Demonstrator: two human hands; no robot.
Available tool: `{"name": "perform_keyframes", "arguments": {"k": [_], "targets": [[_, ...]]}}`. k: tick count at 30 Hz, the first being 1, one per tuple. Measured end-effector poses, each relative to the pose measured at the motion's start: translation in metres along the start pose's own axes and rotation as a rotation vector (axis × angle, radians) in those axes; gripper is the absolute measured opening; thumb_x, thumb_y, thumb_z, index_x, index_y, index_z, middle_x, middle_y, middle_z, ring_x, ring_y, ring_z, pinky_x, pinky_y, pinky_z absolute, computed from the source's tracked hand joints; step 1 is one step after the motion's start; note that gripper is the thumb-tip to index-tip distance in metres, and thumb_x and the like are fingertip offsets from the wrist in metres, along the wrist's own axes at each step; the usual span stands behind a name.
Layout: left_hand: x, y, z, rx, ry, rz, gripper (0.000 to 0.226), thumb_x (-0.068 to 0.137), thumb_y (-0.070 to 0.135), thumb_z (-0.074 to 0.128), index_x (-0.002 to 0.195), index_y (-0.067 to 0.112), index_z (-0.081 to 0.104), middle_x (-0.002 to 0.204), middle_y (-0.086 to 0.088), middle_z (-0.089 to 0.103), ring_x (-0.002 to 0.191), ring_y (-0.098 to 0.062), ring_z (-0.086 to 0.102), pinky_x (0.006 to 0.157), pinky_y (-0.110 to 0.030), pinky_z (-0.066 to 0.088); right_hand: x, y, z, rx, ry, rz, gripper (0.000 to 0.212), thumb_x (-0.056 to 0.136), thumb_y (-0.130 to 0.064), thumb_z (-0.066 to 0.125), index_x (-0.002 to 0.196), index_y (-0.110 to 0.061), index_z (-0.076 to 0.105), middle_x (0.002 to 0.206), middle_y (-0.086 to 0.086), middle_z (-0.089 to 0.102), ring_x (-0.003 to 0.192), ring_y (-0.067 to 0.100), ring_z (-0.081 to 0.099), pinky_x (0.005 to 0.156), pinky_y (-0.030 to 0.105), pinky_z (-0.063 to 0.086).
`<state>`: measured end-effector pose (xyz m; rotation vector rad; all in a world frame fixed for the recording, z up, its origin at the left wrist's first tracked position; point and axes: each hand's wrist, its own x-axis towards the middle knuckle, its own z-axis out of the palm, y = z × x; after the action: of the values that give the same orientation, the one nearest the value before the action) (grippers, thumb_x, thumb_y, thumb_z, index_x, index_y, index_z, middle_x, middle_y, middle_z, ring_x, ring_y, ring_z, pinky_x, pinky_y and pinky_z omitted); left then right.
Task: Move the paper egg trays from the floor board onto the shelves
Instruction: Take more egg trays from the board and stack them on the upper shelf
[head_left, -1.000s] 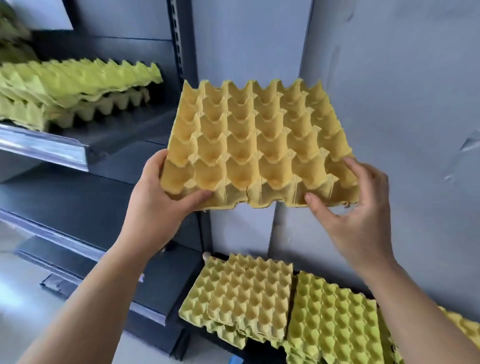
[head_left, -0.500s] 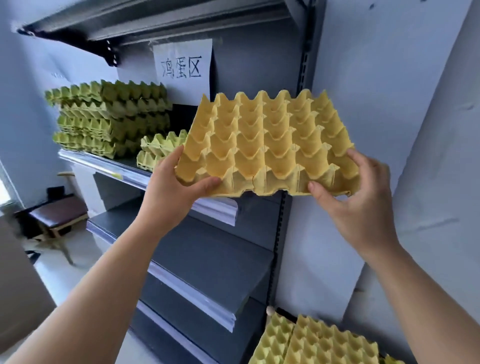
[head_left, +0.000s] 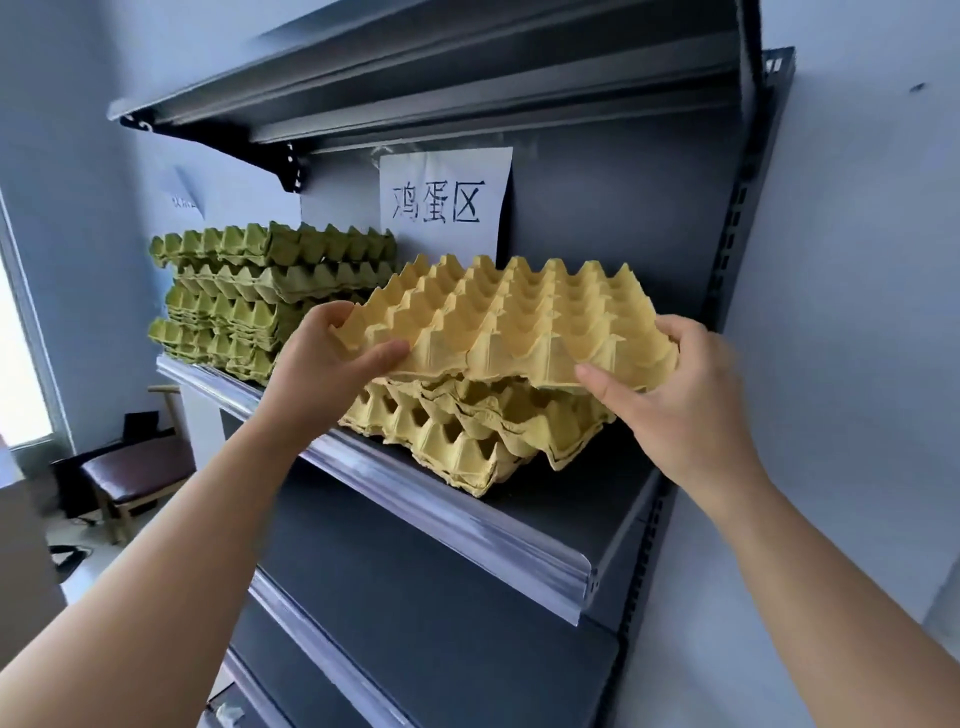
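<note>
The left hand (head_left: 322, 358) grips the near-left corner of the yellow egg tray (head_left: 509, 322), thumb against the near edge and fingers curled over the side, and the right hand (head_left: 670, 395) holds the near-right corner the same way. In the head view, the only 1 given, the tray hangs almost flat just above a short yellow stack (head_left: 467, 431) on the shelf (head_left: 467, 514). Whether its far edge already touches that stack cannot be told. A taller green stack (head_left: 270, 296) stands just beside it to the left, below a paper sign (head_left: 444, 200). To finish the placing well, I judge the tray should come down level with its cups lined up over those beneath so it nests. The stack lies skewed to the shelf lip, so the tray may need a slight turn to match it. Both hands should let go together, since soft pulp bends if 1 corner drags. Against the frame 0.5 s ago, the tray has tipped from a steep, face-on tilt out by the shelf post to near flat over the stack, and the floor trays have left the view.
</note>
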<state>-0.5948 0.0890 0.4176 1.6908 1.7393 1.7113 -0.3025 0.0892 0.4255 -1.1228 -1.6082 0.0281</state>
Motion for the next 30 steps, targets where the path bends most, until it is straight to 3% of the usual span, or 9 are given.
{"name": "perform_keyframes", "arguments": {"k": [1, 3, 7, 12, 15, 19, 22, 27, 30], "targets": [[0.008, -0.006, -0.002, -0.007, -0.007, -0.007, 0.087, 0.063, 0.056, 0.074, 0.135, 0.018, 0.045, 0.113, 0.009, 0.054, 0.093, -0.007, 0.057, 0.078, -0.020, 0.042, 0.003, -0.001, 0.007, -0.029, -0.006, -0.006, 0.086, 0.064, -0.059, 0.075, 0.132, -0.017, 0.044, 0.128, -0.002, 0.044, 0.086, -0.012, 0.035, 0.073, -0.004, 0.033], [0.022, -0.018, -0.007, -0.013, -0.028, -0.016, 0.092, 0.058, 0.060, 0.071, 0.135, 0.018, 0.046, 0.115, 0.007, 0.053, 0.104, -0.014, 0.056, 0.089, -0.029, 0.044, 0.006, -0.006, 0.019, -0.070, -0.029, 0.000, 0.085, 0.065, -0.058, 0.074, 0.132, -0.014, 0.044, 0.130, -0.001, 0.041, 0.079, -0.008, 0.034, 0.067, -0.005, 0.030], [0.049, -0.044, -0.014, -0.016, -0.097, -0.024, 0.091, 0.058, 0.063, 0.072, 0.135, 0.020, 0.047, 0.122, 0.004, 0.054, 0.111, -0.018, 0.055, 0.099, -0.040, 0.045, 0.007, -0.016, 0.040, -0.126, -0.036, 0.006, 0.078, 0.063, -0.059, 0.072, 0.124, -0.015, 0.050, 0.124, -0.002, 0.043, 0.093, -0.002, 0.037, 0.066, -0.004, 0.030], [0.080, -0.073, -0.013, -0.090, -0.197, -0.004, 0.077, 0.070, 0.046, 0.074, 0.136, 0.017, 0.048, 0.115, 0.005, 0.054, 0.105, -0.013, 0.054, 0.089, -0.026, 0.041, 0.003, -0.035, 0.065, -0.231, -0.017, 0.071, 0.078, 0.062, -0.061, 0.071, 0.122, -0.014, 0.053, 0.124, 0.000, 0.044, 0.096, 0.002, 0.039, 0.065, 0.001, 0.029], [0.099, -0.087, -0.014, -0.090, -0.273, 0.024, 0.081, 0.067, 0.053, 0.073, 0.135, 0.017, 0.048, 0.127, 0.001, 0.056, 0.116, -0.016, 0.053, 0.095, -0.029, 0.042, -0.003, -0.047, 0.078, -0.279, 0.001, 0.135, 0.077, 0.062, -0.061, 0.071, 0.121, -0.015, 0.054, 0.124, 0.000, 0.045, 0.096, 0.003, 0.040, 0.066, 0.007, 0.029], [0.115, -0.103, -0.014, -0.085, -0.362, 0.047, 0.088, 0.063, 0.063, 0.069, 0.137, 0.018, 0.047, 0.131, 0.000, 0.055, 0.121, -0.018, 0.051, 0.100, -0.036, 0.042, -0.010, -0.062, 0.094, -0.349, 0.037, 0.222, 0.077, 0.062, -0.062, 0.071, 0.122, -0.017, 0.053, 0.126, -0.001, 0.046, 0.098, 0.004, 0.040, 0.079, 0.020, 0.032], [0.119, -0.110, -0.011, -0.082, -0.421, 0.057, 0.094, 0.061, 0.067, 0.066, 0.139, 0.018, 0.044, 0.133, -0.001, 0.054, 0.120, -0.019, 0.051, 0.102, -0.043, 0.044, -0.014, -0.069, 0.102, -0.380, 0.035, 0.280, 0.077, 0.063, -0.062, 0.071, 0.124, -0.018, 0.052, 0.129, 0.000, 0.046, 0.100, 0.004, 0.039, 0.083, 0.022, 0.032], [0.122, -0.119, -0.007, -0.059, -0.440, 0.120, 0.089, 0.069, 0.064, 0.064, 0.141, 0.018, 0.041, 0.137, -0.001, 0.051, 0.121, -0.019, 0.049, 0.098, -0.036, 0.043, -0.019, -0.075, 0.108, -0.432, 0.040, 0.320, 0.078, 0.071, -0.057, 0.071, 0.132, -0.017, 0.046, 0.135, 0.000, 0.044, 0.113, 0.008, 0.042, 0.088, 0.021, 0.031], [0.122, -0.118, -0.006, 0.014, -0.382, 0.224, 0.081, 0.078, 0.056, 0.065, 0.143, 0.017, 0.038, 0.143, -0.002, 0.043, 0.129, -0.021, 0.041, 0.103, -0.038, 0.038, -0.021, -0.078, 0.108, -0.481, 0.025, 0.320, 0.077, 0.072, -0.059, 0.067, 0.134, -0.019, 0.044, 0.136, -0.001, 0.044, 0.121, 0.014, 0.044, 0.090, 0.023, 0.034]]}}
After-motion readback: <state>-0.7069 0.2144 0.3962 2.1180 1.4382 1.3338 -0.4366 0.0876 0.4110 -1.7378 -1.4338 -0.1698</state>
